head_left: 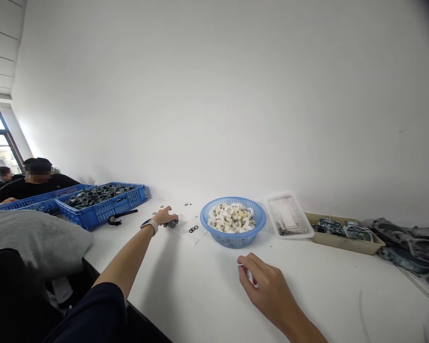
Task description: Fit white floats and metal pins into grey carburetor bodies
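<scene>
My left hand (164, 216) reaches out over the white table, its fingers around a small pile of dark grey parts (171, 222); whether it grips any of them is too small to tell. Black rings (193, 229) lie just right of it. My right hand (262, 286) hovers above the table nearer to me, thumb and fingertips curled together; anything between them is hidden or too small to name. Beyond it stands a round blue basket (233, 240) full of white ring-shaped parts (230, 216).
A blue crate (103, 209) of dark parts and a black watch (116, 219) are at left. Right of the basket are a white tray (286, 205), a beige tray (343, 243) with metal parts and dark castings (414, 245). A person (39, 176) sits far left.
</scene>
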`<state>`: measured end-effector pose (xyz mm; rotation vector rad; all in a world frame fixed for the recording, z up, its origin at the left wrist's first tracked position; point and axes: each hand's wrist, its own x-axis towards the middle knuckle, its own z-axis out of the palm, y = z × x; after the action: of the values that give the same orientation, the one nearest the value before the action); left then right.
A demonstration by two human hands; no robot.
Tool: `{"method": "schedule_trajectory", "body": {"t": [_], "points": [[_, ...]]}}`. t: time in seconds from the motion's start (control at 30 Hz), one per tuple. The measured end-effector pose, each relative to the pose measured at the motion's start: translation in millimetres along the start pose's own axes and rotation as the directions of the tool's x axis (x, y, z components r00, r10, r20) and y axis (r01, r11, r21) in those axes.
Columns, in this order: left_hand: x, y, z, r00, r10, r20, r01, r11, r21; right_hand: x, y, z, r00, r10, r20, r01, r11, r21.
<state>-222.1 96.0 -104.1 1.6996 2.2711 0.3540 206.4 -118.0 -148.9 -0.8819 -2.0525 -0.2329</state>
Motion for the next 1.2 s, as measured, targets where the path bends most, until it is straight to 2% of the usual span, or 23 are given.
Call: {"method": "schedule_trajectory", "body": {"t": [0.27, 0.4, 0.47, 0.53, 0.6, 0.67, 0.7, 0.77, 0.9, 1.0, 1.1, 1.2], "points": [[-24, 5, -3.0, 0.999, -0.006, -0.041, -0.001, 0.989, -0.149, -1, -2, 4, 1.000, -0.004, 0.006, 0.004, 1.000, 0.002], [-45, 17, -20.4, 0.997, 0.057, -0.047, -0.068, 0.964, -0.256, -1, -6, 3, 0.999, 0.028, 0.022, -0.029, 0.998, 0.059], [-58, 27, -33.1, 0.990, 0.131, -0.051, -0.141, 0.938, -0.317, 0, -8, 4, 0.992, 0.119, 0.035, -0.123, 0.975, 0.184], [-74, 41, -45.0, 0.972, 0.227, -0.064, -0.234, 0.894, -0.382, 3, -11, 4, 0.951, 0.301, 0.071, -0.305, 0.874, 0.379], [-94, 58, -52.2, 0.939, 0.334, -0.080, -0.333, 0.829, -0.449, 7, -12, 4, 0.857, 0.495, 0.143, -0.484, 0.678, 0.554], [-117, 77, -51.4, 0.890, 0.449, -0.083, -0.423, 0.744, -0.517, 11, -12, 2, 0.767, 0.606, 0.210, -0.573, 0.498, 0.651], [-129, 87, -47.5, 0.862, 0.501, -0.080, -0.457, 0.699, -0.549, 13, -11, 1, 0.738, 0.634, 0.231, -0.588, 0.437, 0.680], [-154, 108, -33.0, 0.804, 0.588, -0.091, -0.511, 0.604, -0.611, 16, -10, -1, 0.713, 0.652, 0.258, -0.587, 0.354, 0.728], [-193, 141, 9.8, 0.703, 0.703, -0.105, -0.536, 0.427, -0.728, 17, -8, -4, 0.712, 0.643, 0.281, -0.539, 0.244, 0.806], [-209, 156, 36.9, 0.642, 0.761, -0.098, -0.509, 0.326, -0.797, 17, -5, -3, 0.711, 0.635, 0.303, -0.522, 0.187, 0.832], [-216, 165, 52.9, 0.615, 0.781, -0.111, -0.479, 0.257, -0.839, 16, 1, -2, 0.708, 0.631, 0.316, -0.520, 0.163, 0.839], [-220, 168, 62.1, 0.622, 0.772, -0.128, -0.452, 0.220, -0.865, 14, 7, -2, 0.696, 0.647, 0.312, -0.521, 0.157, 0.839]]}}
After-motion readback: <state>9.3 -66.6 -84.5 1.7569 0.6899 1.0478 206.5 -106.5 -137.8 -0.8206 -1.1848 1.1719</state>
